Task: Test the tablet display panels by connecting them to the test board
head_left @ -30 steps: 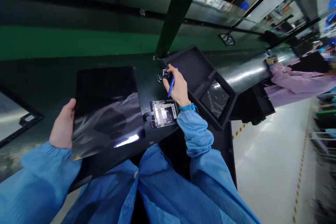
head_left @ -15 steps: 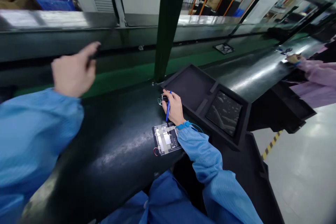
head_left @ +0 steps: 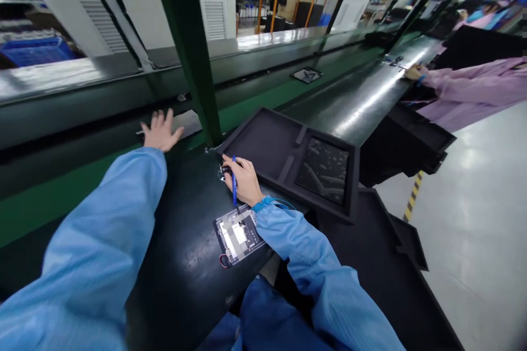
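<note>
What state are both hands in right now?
Left hand: open, fingers spread, at a flat pale-grey panel; contact unclear.
Right hand: closed on a slim blue pen and a small black part.

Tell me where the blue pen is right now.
In the head view, the pen is in the right hand, near the middle of the picture, just above the circuit board and left of the black tray.

Device on the bench; tray to its right, panel inside.
</note>
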Demonstrator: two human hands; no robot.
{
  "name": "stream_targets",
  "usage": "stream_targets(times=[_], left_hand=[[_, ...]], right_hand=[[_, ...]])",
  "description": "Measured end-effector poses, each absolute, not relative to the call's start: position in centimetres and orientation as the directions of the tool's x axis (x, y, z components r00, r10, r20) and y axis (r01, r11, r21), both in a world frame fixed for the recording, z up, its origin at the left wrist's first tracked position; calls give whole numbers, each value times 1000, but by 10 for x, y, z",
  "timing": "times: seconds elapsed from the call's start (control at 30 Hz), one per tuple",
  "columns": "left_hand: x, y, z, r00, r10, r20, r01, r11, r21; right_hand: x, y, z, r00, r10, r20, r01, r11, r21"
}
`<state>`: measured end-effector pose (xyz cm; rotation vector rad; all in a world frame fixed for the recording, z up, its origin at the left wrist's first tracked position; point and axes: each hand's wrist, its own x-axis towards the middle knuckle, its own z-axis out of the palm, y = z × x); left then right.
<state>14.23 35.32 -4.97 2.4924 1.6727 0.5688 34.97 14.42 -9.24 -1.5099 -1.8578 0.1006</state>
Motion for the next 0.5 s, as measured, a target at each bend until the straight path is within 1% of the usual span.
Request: stream_targets(times=[0.07, 0.13, 0.17, 0.2, 0.23, 0.27, 0.3, 0.33, 0.37, 0.43, 0.47, 0.5], left_hand=[[135, 331, -38, 254, 877, 408, 872, -390, 295], [135, 300, -25, 166, 792, 587, 854, -413, 316], [139, 283, -20, 129, 709, 694, 827, -463, 319], [148, 266, -15, 134, 633, 763, 788, -534, 305], [159, 248, -10, 169, 578, 798, 738, -612, 286], [175, 231, -7, 239, 559, 794, 674, -684, 279], [193, 214, -5, 336, 572, 748, 604, -740, 295], [214, 198, -4, 446, 595, 668, 530, -777, 339], [238, 184, -4, 556, 620, 553, 460, -784, 417], [286, 158, -11, 710, 593, 380, 363, -770, 525], [310, 147, -17, 758, 581, 296, 339, -738, 583], [333, 138, -24, 786, 572, 234, 330, -709, 623]], right_hand=[[349, 143, -88, -11, 858, 514, 802, 315, -508], [352, 134, -79, 58, 832, 551, 757, 323, -568], [356, 125, -73, 118, 815, 567, 722, 321, -613], [362, 113, -67, 194, 793, 578, 684, 313, -659], [371, 97, -61, 284, 761, 583, 650, 293, -701], [382, 78, -55, 381, 719, 581, 626, 261, -734], [395, 57, -51, 478, 664, 575, 618, 212, -757], [410, 34, -48, 575, 595, 562, 619, 133, -774], [427, 13, -48, 666, 506, 549, 618, 38, -785], [461, -25, -53, 792, 365, 490, 580, -200, -790], [477, -39, -58, 847, 315, 428, 519, -318, -794], [491, -49, -65, 895, 285, 345, 437, -397, -807]])
